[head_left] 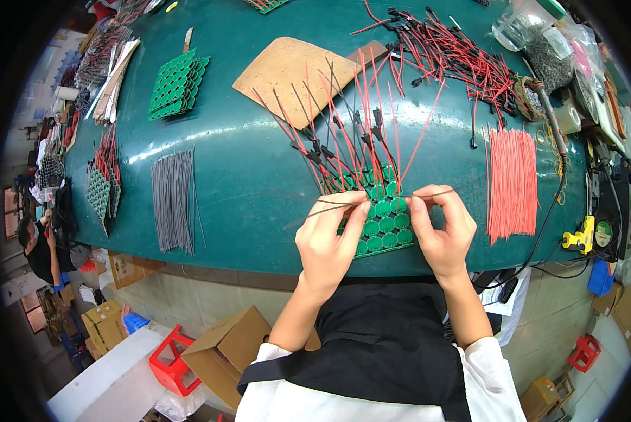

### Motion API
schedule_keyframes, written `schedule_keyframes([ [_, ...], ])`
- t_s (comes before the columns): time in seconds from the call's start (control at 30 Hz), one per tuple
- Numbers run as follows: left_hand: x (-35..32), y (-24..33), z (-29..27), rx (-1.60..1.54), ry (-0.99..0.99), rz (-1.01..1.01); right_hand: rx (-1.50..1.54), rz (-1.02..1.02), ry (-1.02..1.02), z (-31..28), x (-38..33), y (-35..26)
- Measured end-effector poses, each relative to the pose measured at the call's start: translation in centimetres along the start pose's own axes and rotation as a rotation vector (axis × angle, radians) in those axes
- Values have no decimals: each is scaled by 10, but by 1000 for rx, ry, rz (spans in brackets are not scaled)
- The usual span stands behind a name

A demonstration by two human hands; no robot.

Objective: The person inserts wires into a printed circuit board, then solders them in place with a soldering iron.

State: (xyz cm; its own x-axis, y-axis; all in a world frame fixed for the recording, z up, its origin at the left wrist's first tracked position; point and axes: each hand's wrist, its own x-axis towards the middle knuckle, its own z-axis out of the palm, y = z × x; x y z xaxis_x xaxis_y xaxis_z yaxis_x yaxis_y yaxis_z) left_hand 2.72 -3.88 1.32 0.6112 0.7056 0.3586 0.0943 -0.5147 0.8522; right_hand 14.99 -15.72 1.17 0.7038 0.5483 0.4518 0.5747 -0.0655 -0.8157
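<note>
A green panel of round circuit boards [386, 226] lies in front of me at the table's near edge. Red and black wires with black connectors stand up from its far part. My left hand [329, 235] is closed in a pinch on thin black wires at the panel's left side, their ends sticking out to the left. On the other side my right hand [443, 228] pinches a black wire [463, 188] between thumb and forefinger. The fingertips hide where these wires meet the boards.
Left of the panel lies a bundle of black wires [175, 202]; to the right, a bundle of red wires [511, 184]. Behind are a brown board [287, 74], a heap of red wired connectors [456, 60] and a soldering iron [551, 116]. More green panels [178, 84] lie left.
</note>
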Motion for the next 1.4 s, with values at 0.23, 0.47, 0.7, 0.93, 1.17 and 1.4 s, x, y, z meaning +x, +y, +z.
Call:
schedule_keyframes([
  [0.23, 0, -1, 5, 104, 7, 38, 31, -25, -32, 2, -3, 3],
  [0.47, -1, -1, 6, 81, -18, -14, -59, -93, -16, 3, -1, 4],
  [0.7, 0, -3, 6, 92, -31, -12, -95, -101, -1, 6, 1, 3],
  [0.93, 2, -7, 9, 185, -43, 83, -109, -90, -13, 8, 2, 2],
  [1.17, 6, -7, 15, 335, -94, 228, -132, -77, -19, 8, 1, 4],
  [1.4, 4, -9, 18, 322, -76, 217, -117, -97, -12, 11, 1, 4],
])
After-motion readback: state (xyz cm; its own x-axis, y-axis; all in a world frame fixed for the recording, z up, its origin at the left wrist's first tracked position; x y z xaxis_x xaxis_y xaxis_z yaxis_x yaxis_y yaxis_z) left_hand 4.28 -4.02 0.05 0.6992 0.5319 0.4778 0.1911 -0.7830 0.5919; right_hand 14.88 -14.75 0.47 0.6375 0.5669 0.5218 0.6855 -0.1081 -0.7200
